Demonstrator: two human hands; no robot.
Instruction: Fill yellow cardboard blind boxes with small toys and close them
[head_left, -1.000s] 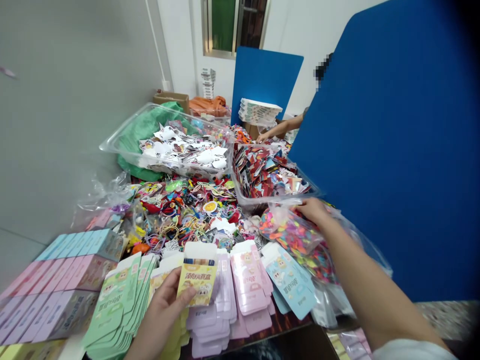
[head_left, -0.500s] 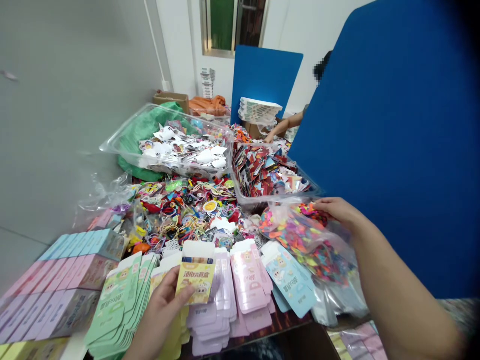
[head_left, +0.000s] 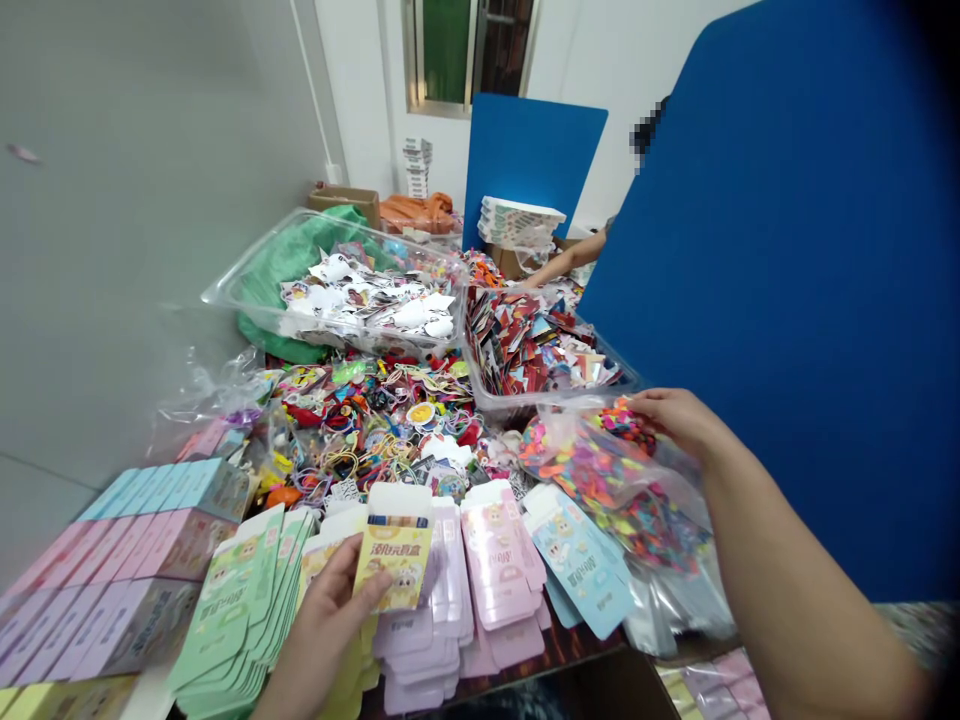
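My left hand (head_left: 330, 605) holds a small yellow cardboard box (head_left: 392, 560) upright, thumb across its front. The box's white top flap stands up, and a dark edge of something shows inside its mouth. At the right, my right hand (head_left: 679, 418) is at the mouth of a clear plastic bag (head_left: 660, 500) full of small bright pieces in orange, pink, yellow and blue. Its fingers are closed together over the pieces; what they pinch is too small to make out. Flat stacks of purple boxes (head_left: 420, 640), pink boxes (head_left: 501, 560) and blue boxes (head_left: 579, 555) lie between my hands.
Green boxes (head_left: 232, 600) fan out at the left, beside rows of filled-looking boxes (head_left: 135, 560). Beyond lie heaped trinkets (head_left: 375, 420), a clear tub of white cutouts (head_left: 259, 315) and a tub of red cards (head_left: 525, 345). Blue panel (head_left: 795, 300) stands right; another person's arm (head_left: 570, 262) reaches behind it.
The yellow box in my left hand has turned slightly, so its front shows more squarely. My right hand has barely shifted at the bag. The other person's hand has dipped lower behind the tub.
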